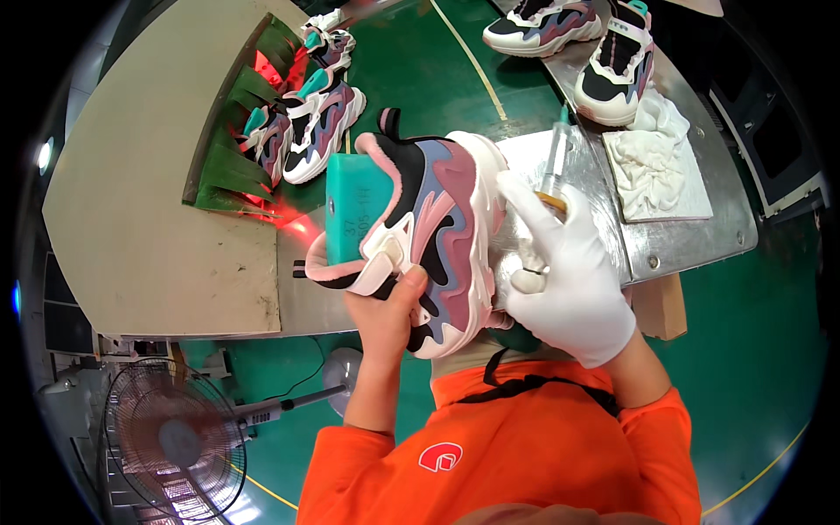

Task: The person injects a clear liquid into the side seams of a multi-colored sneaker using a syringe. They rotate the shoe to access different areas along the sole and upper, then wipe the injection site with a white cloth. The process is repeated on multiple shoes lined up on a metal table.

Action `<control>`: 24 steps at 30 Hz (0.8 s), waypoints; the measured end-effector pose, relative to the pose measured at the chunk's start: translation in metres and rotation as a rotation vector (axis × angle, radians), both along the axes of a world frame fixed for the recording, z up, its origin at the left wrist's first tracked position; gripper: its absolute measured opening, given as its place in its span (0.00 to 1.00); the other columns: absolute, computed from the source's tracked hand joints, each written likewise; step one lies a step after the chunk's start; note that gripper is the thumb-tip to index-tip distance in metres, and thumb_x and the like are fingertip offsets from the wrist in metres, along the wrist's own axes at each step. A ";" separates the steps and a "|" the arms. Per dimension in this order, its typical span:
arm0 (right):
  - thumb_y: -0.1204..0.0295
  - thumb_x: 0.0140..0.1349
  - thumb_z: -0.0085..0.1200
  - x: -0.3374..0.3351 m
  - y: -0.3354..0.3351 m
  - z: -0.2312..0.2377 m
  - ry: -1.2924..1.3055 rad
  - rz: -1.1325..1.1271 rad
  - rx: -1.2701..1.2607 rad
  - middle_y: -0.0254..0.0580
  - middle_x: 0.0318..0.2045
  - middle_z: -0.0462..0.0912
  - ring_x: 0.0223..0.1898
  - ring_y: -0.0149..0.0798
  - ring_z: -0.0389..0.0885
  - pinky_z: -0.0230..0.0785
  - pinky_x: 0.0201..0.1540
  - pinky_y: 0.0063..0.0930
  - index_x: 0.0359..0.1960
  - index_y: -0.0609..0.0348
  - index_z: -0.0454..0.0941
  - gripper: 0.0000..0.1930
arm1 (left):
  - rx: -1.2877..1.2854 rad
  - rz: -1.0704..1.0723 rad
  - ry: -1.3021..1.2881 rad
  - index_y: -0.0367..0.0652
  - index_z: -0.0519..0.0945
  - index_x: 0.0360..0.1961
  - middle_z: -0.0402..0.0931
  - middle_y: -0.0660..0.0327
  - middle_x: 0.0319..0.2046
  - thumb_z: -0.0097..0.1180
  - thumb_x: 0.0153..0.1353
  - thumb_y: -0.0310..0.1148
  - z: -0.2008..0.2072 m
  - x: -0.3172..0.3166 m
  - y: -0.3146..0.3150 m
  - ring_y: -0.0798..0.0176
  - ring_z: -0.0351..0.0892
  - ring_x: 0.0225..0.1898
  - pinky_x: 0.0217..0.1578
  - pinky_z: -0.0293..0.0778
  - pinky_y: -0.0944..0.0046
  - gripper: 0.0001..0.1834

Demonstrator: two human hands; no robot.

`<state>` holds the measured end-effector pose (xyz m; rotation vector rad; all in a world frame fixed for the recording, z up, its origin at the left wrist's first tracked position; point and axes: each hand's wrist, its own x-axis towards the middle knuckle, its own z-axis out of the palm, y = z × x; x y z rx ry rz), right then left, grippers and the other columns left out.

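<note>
My left hand (385, 319), bare, is closed on a sneaker (446, 227), its thumb on the pale strap. The sneaker is pink, mauve, blue-grey and black with a thick white sole, and a teal shoe last (357, 206) fills its opening. The sole faces right, toward my white-gloved right hand (569, 284). That hand's extended index finger reaches the sole edge, while the other fingers curl around a slim brown stick-like tool (551, 201). Just beyond them lies a clear, syringe-like tube (556, 153) with a green tip; whether it joins the brown piece is unclear.
Several similar sneakers (328, 131) come past green strip curtains (241, 140) under red light, on a green belt (420, 79). Two more sneakers (617, 70) stand at the far right. A crumpled white cloth (652, 162) lies on the metal bench (691, 249). A fan (179, 442) stands lower left.
</note>
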<state>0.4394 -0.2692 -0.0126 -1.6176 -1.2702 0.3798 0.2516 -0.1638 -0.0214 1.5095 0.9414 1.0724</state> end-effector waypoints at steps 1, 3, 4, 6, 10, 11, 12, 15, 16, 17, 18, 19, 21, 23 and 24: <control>0.78 0.44 0.56 -0.004 0.004 0.000 -0.062 -0.009 0.020 0.54 0.42 0.66 0.33 0.47 0.74 0.71 0.40 0.35 0.65 0.48 0.66 0.39 | 0.021 0.003 -0.049 0.31 0.77 0.35 0.78 0.61 0.28 0.65 0.50 0.25 -0.001 -0.001 -0.002 0.74 0.74 0.23 0.23 0.68 0.74 0.12; 0.77 0.44 0.56 -0.012 0.010 0.004 -0.185 -0.030 0.059 0.56 0.42 0.66 0.36 0.51 0.74 0.72 0.41 0.39 0.66 0.48 0.65 0.40 | 0.042 0.031 -0.003 0.31 0.76 0.41 0.74 0.63 0.26 0.64 0.51 0.30 -0.004 -0.001 -0.005 0.75 0.69 0.19 0.18 0.61 0.75 0.18; 0.77 0.45 0.58 -0.014 0.011 0.008 -0.272 -0.032 0.043 0.57 0.43 0.66 0.40 0.54 0.73 0.72 0.42 0.41 0.66 0.50 0.66 0.39 | 0.054 0.044 0.018 0.31 0.75 0.44 0.72 0.64 0.25 0.64 0.51 0.33 -0.004 -0.001 -0.005 0.75 0.66 0.17 0.15 0.58 0.76 0.21; 0.75 0.45 0.60 -0.019 0.011 0.007 -0.355 -0.044 0.001 0.63 0.48 0.64 0.44 0.60 0.73 0.71 0.46 0.43 0.68 0.46 0.63 0.42 | 0.008 0.018 -0.039 0.30 0.76 0.43 0.76 0.63 0.28 0.65 0.51 0.29 0.001 -0.001 -0.006 0.73 0.73 0.25 0.25 0.67 0.74 0.20; 0.76 0.45 0.59 -0.023 0.013 0.004 -0.475 -0.070 0.016 0.59 0.46 0.66 0.45 0.58 0.71 0.70 0.45 0.43 0.65 0.51 0.66 0.39 | 0.077 0.039 -0.031 0.32 0.76 0.42 0.73 0.64 0.24 0.63 0.53 0.31 -0.002 0.004 0.000 0.75 0.66 0.17 0.15 0.58 0.75 0.17; 0.77 0.45 0.58 -0.022 0.014 0.005 -0.505 -0.074 0.028 0.56 0.44 0.67 0.45 0.56 0.70 0.70 0.44 0.43 0.64 0.54 0.68 0.37 | 0.071 0.037 -0.012 0.33 0.76 0.41 0.72 0.64 0.24 0.62 0.54 0.32 -0.002 0.005 0.002 0.76 0.65 0.15 0.13 0.55 0.75 0.17; 0.77 0.45 0.58 -0.021 0.014 0.004 -0.515 -0.070 0.030 0.56 0.43 0.67 0.45 0.56 0.71 0.70 0.44 0.43 0.63 0.53 0.69 0.37 | 0.006 0.011 0.017 0.33 0.76 0.41 0.72 0.64 0.24 0.62 0.55 0.32 0.002 0.003 0.002 0.76 0.65 0.16 0.14 0.56 0.75 0.16; 0.77 0.45 0.57 -0.012 0.012 0.001 -0.518 -0.074 0.039 0.57 0.44 0.67 0.44 0.57 0.71 0.70 0.44 0.45 0.61 0.52 0.70 0.35 | -0.152 -0.079 0.011 0.32 0.75 0.47 0.75 0.64 0.30 0.62 0.57 0.33 0.014 0.004 0.010 0.75 0.72 0.26 0.25 0.67 0.74 0.20; 0.77 0.45 0.56 -0.008 0.011 -0.002 -0.495 -0.078 0.039 0.57 0.44 0.67 0.45 0.57 0.71 0.70 0.44 0.45 0.60 0.52 0.70 0.34 | -0.160 -0.083 -0.064 0.32 0.75 0.48 0.75 0.65 0.30 0.63 0.57 0.33 0.013 0.010 0.014 0.75 0.72 0.27 0.26 0.67 0.74 0.21; 0.76 0.45 0.56 -0.005 0.010 -0.002 -0.471 -0.081 0.038 0.58 0.45 0.67 0.45 0.57 0.72 0.70 0.44 0.45 0.59 0.52 0.71 0.33 | -0.168 -0.088 -0.138 0.32 0.75 0.49 0.75 0.65 0.30 0.64 0.56 0.32 0.013 0.014 0.018 0.75 0.72 0.27 0.27 0.67 0.74 0.22; 0.78 0.43 0.55 -0.002 0.008 0.003 -0.434 -0.083 0.000 0.57 0.46 0.67 0.42 0.54 0.74 0.70 0.43 0.42 0.56 0.51 0.72 0.32 | -0.181 -0.103 -0.117 0.32 0.74 0.50 0.76 0.64 0.33 0.64 0.57 0.33 0.015 0.013 0.024 0.74 0.74 0.31 0.31 0.70 0.73 0.23; 0.79 0.42 0.55 0.001 0.006 0.002 -0.389 -0.109 0.053 0.56 0.46 0.67 0.40 0.51 0.74 0.71 0.42 0.41 0.56 0.51 0.72 0.32 | -0.199 -0.124 -0.094 0.31 0.74 0.51 0.77 0.62 0.36 0.64 0.57 0.34 0.014 0.013 0.029 0.72 0.76 0.34 0.34 0.72 0.71 0.24; 0.80 0.41 0.56 0.008 0.003 -0.002 -0.294 -0.157 0.162 0.54 0.46 0.67 0.37 0.47 0.75 0.71 0.41 0.38 0.55 0.51 0.72 0.32 | -0.196 -0.135 -0.138 0.31 0.74 0.52 0.78 0.60 0.40 0.65 0.58 0.35 0.019 0.021 0.037 0.70 0.77 0.38 0.39 0.75 0.69 0.24; 0.81 0.39 0.57 0.015 0.002 -0.008 -0.267 -0.253 0.187 0.51 0.45 0.66 0.33 0.42 0.74 0.71 0.39 0.34 0.56 0.51 0.71 0.34 | -0.204 -0.160 -0.151 0.31 0.74 0.52 0.78 0.59 0.41 0.65 0.57 0.35 0.017 0.028 0.046 0.68 0.79 0.39 0.40 0.76 0.68 0.25; 0.81 0.39 0.57 0.020 0.003 -0.008 -0.252 -0.288 0.194 0.50 0.44 0.66 0.33 0.42 0.74 0.71 0.39 0.34 0.57 0.51 0.71 0.35 | -0.206 -0.172 -0.156 0.31 0.74 0.52 0.79 0.58 0.42 0.65 0.57 0.35 0.017 0.031 0.050 0.67 0.79 0.40 0.41 0.76 0.67 0.25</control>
